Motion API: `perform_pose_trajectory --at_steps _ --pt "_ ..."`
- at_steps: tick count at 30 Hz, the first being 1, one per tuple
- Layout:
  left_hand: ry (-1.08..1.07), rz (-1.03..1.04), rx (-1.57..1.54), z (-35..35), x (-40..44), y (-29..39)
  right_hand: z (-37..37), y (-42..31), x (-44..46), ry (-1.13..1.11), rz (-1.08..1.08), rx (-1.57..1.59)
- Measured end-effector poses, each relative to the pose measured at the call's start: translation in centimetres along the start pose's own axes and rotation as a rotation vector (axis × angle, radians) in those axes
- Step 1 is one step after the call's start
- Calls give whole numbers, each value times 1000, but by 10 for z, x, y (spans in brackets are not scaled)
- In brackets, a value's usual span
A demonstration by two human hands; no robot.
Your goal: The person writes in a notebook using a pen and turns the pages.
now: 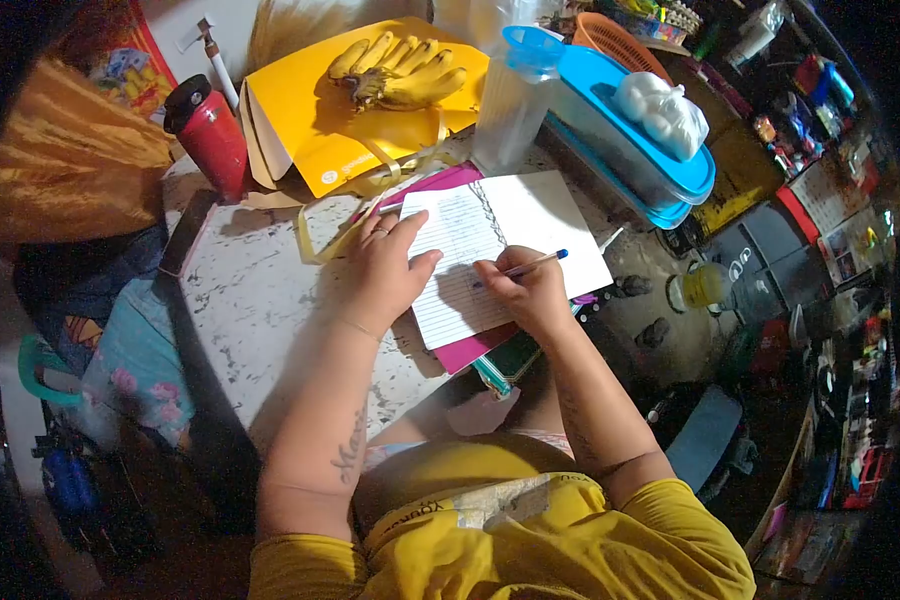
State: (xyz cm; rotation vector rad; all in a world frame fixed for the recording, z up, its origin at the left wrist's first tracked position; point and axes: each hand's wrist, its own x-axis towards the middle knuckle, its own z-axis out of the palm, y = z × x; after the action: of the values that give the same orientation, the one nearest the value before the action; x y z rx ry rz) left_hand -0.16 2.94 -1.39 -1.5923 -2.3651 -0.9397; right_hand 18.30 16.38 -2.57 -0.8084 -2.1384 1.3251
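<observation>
An open spiral notebook [550,205] lies on the small table, tilted to the right. Its lined left page carries rows of handwriting, while the right page looks blank. My left hand [388,265] rests with fingers apart on the left page's edge. In my right hand [530,292] a pen [548,260] with a blue end is gripped, its tip low on the written page and partly hidden by my fingers. Under the notebook, a magenta cover [458,354] sticks out.
Bananas [400,75] lie on a yellow folder [315,150] with a ribbon hanging off it. A red bottle [210,140] stands left, beside a phone [185,235]. A clear pitcher [507,120] and a blue-lidded container [590,85] bearing a white plastic bag [662,115] stand behind the notebook.
</observation>
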Motion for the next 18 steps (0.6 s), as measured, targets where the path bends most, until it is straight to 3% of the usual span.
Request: perform_pose_trajectory --at_steps 15,18 --pt "46 39 -99 15 -2 -13 -2 -3 -1 37 17 -63" --pt "46 36 -92 15 -2 -12 -6 -1 0 -48 0 -19"
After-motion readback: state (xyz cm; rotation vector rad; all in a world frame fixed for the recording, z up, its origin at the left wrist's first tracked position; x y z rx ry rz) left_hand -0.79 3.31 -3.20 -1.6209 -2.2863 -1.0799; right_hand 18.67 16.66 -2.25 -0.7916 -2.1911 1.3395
